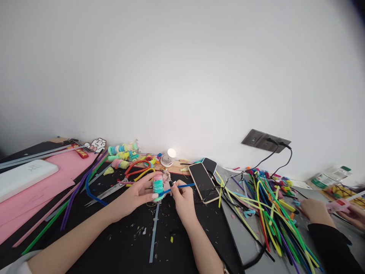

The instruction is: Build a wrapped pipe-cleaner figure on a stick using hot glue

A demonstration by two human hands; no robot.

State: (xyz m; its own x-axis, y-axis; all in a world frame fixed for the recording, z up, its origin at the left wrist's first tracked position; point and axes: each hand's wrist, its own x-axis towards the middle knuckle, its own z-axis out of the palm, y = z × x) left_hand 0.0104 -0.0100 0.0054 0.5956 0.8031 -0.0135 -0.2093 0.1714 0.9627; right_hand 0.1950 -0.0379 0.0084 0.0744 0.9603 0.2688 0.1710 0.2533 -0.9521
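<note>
My left hand is closed around a pipe-cleaner coil, pink at the top and mint green below. Between the thumb and fingers of my right hand is a blue pipe cleaner. Its one end lies against the lower part of the coil, and the other sticks out to the right. Just behind the coil is a small pale pink thing, partly hidden by my fingers. Below my hands a pale glue stick lies on the black table mat. Red-handled scissors rest beside my left hand.
Several finished coils and a paper cup stand by the wall. Right are a phone, a heap of pipe cleaners, and a co-worker's hand near a pink glue gun. Pink sheets lie left.
</note>
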